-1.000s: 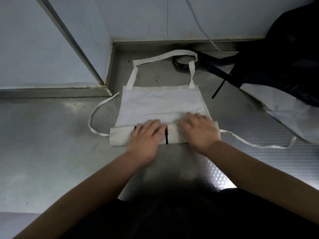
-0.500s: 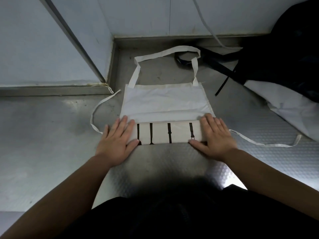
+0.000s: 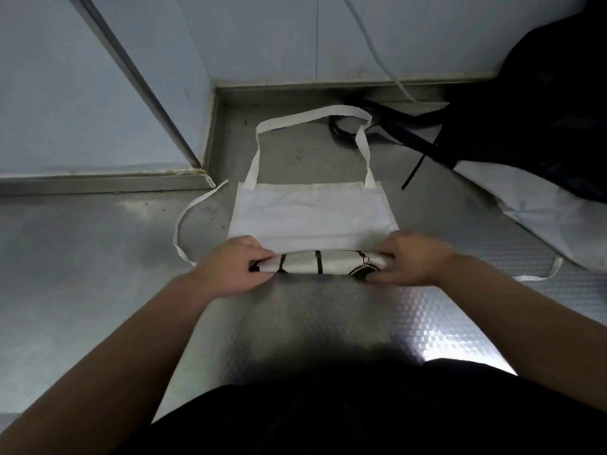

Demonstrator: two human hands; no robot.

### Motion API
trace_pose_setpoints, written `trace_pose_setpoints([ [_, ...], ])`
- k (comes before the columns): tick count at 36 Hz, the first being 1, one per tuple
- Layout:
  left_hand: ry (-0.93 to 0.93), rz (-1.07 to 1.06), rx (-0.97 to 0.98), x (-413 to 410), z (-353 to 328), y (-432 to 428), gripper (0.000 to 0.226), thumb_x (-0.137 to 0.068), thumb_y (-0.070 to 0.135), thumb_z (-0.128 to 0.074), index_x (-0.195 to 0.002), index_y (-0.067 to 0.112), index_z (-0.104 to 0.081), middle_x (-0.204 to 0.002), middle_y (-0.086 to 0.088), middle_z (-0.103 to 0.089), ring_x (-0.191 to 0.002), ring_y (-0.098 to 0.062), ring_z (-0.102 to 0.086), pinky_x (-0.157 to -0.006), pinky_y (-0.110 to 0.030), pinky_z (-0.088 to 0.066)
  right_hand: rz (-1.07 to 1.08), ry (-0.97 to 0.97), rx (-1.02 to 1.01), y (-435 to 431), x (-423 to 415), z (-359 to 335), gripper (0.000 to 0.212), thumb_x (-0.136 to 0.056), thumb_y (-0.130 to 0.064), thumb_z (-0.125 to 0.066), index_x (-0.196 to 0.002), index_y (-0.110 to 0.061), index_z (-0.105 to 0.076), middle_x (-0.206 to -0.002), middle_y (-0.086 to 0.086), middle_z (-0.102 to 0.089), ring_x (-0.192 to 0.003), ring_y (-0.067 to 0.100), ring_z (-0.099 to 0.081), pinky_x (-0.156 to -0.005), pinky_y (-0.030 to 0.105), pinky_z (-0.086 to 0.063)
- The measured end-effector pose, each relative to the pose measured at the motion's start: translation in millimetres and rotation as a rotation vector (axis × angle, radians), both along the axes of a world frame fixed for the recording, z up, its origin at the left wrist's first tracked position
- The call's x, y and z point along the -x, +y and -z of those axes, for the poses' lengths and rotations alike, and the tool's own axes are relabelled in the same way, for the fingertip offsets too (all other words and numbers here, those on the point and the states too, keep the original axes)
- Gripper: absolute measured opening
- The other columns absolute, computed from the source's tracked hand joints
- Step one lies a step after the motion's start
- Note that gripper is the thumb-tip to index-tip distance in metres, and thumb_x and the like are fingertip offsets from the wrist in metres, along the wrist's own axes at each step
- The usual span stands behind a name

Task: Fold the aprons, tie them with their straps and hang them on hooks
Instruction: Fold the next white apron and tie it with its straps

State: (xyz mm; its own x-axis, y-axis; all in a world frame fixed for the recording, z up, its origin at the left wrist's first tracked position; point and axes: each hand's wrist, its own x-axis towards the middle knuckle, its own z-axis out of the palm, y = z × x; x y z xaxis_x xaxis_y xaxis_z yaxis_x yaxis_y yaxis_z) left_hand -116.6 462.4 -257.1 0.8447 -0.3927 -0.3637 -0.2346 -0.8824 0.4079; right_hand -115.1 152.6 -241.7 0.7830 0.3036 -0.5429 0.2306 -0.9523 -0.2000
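A white apron (image 3: 308,215) lies partly folded on the steel counter (image 3: 82,277), its neck loop (image 3: 315,114) stretched toward the back wall. Its near end is a rolled band with black printed lines (image 3: 315,262). My left hand (image 3: 230,269) grips the band's left end and my right hand (image 3: 415,259) grips its right end, lifting it slightly off the counter. One waist strap (image 3: 187,221) curls out to the left, the other (image 3: 542,274) trails to the right.
A second white apron (image 3: 542,218) lies at the right under a black bag (image 3: 542,103) with dark straps. White wall panels close off the back and left. A white cord (image 3: 377,50) hangs down the back wall.
My hands lay flat on the band's ends half a second ago; now their fingers curl round the ends and the band is rolled up off the counter toward the bib.
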Motion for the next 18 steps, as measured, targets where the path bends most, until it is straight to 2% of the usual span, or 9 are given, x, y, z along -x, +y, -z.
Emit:
trace_pose_setpoints([
  [2, 0.113, -0.016, 0.0, -8.3, -10.8, 3.6, 0.064, -0.07, 0.066, -0.045, -0.1, 0.017, -0.072, -0.086, -0.001, -0.066, -0.086, -0.016, -0.06, -0.078, -0.027, -0.044, 0.058, 0.056, -0.042, 0.7, -6.9, -6.7, 0.042, -0.082, -0.054, -0.058, -0.108, -0.021, -0.061, -0.097, 0.001, -0.061, -0.095, 0.023, -0.059, -0.079, 0.031, -0.047],
  [5, 0.233, -0.08, 0.018, -18.5, -14.7, 11.2, 0.031, -0.09, 0.043, -0.058, -0.081, 0.014, -0.064, -0.072, -0.002, -0.058, -0.072, -0.016, -0.054, -0.064, -0.024, -0.038, 0.147, 0.071, -0.045, 2.0, -15.4, -6.3, 0.039, -0.085, -0.044, -0.055, -0.117, -0.022, -0.053, -0.103, 0.002, -0.059, -0.094, 0.023, -0.055, -0.078, 0.032, -0.044],
  [7, 0.189, -0.142, 0.022, -23.5, -9.6, 11.5, 0.021, -0.093, 0.037, -0.054, -0.085, 0.019, -0.061, -0.076, -0.001, -0.057, -0.076, -0.016, -0.053, -0.062, -0.019, -0.036, 0.182, 0.05, -0.009, 1.8, -19.7, -1.9, 0.039, -0.086, -0.048, -0.051, -0.117, -0.024, -0.05, -0.109, 0.003, -0.06, -0.096, 0.023, -0.054, -0.078, 0.033, -0.044],
  [9, 0.104, -0.224, -0.056, -27.6, -4.9, 5.2, 0.027, -0.094, 0.042, -0.05, -0.098, 0.018, -0.06, -0.082, -0.002, -0.057, -0.084, -0.021, -0.055, -0.063, -0.024, -0.036, 0.196, 0.013, 0.051, 2.1, -22.4, 1.3, 0.043, -0.088, -0.054, -0.047, -0.118, -0.024, -0.048, -0.113, 0.004, -0.059, -0.101, 0.024, -0.055, -0.079, 0.033, -0.043],
  [11, -0.071, -0.208, -0.332, -30.7, 1.6, -0.9, 0.035, -0.094, 0.05, -0.044, -0.11, 0.021, -0.054, -0.098, -0.004, -0.061, -0.099, -0.026, -0.056, -0.076, -0.031, -0.034, 0.188, -0.045, 0.135, 4.8, -25.2, 2.2, 0.048, -0.09, -0.057, -0.043, -0.124, -0.023, -0.044, -0.12, 0.005, -0.057, -0.109, 0.026, -0.054, -0.087, 0.035, -0.042],
  [13, -0.227, -0.123, -0.51, -28.7, 8.4, -7.7, 0.038, -0.094, 0.046, -0.043, -0.127, 0.026, -0.045, -0.125, -0.002, -0.053, -0.117, -0.024, -0.047, -0.092, -0.036, -0.03, 0.099, -0.143, 0.268, 10.7, -25.5, 2.3, 0.05, -0.093, -0.054, -0.04, -0.134, -0.026, -0.038, -0.135, 0.008, -0.048, -0.124, 0.029, -0.044, -0.105, 0.042, -0.03],
  [15, -0.282, -0.03, -0.445, -22.7, 15.5, -14.5, 0.047, -0.093, 0.029, -0.046, -0.139, 0.029, -0.035, -0.141, 0.001, -0.039, -0.128, -0.023, -0.036, -0.102, -0.037, -0.025, 0.007, -0.223, 0.338, 20.7, -23.8, 2.0, 0.051, -0.094, -0.04, -0.045, -0.142, -0.03, -0.028, -0.147, 0.009, -0.033, -0.135, 0.031, -0.028, -0.114, 0.05, -0.012],
  [17, -0.244, 0.065, -0.331, -9.1, 22.3, -25.4, 0.062, -0.09, 0.014, -0.044, -0.147, 0.028, -0.024, -0.152, 0.003, -0.025, -0.137, -0.021, -0.027, -0.109, -0.035, -0.019, -0.091, -0.232, 0.298, 34.4, -15.1, 5.0, 0.059, -0.093, -0.024, -0.046, -0.146, -0.028, -0.021, -0.152, 0.008, -0.02, -0.14, 0.032, -0.018, -0.116, 0.05, -0.006],
  [18, -0.201, 0.077, -0.293, -1.0, 24.7, -32.2, 0.064, -0.091, 0.015, -0.04, -0.15, 0.027, -0.016, -0.156, 0.004, -0.017, -0.141, -0.019, -0.019, -0.113, -0.036, -0.013, -0.116, -0.203, 0.224, 41.1, -8.6, 9.2, 0.059, -0.095, -0.026, -0.041, -0.148, -0.025, -0.017, -0.155, 0.007, -0.016, -0.141, 0.031, -0.015, -0.117, 0.047, -0.005],
])
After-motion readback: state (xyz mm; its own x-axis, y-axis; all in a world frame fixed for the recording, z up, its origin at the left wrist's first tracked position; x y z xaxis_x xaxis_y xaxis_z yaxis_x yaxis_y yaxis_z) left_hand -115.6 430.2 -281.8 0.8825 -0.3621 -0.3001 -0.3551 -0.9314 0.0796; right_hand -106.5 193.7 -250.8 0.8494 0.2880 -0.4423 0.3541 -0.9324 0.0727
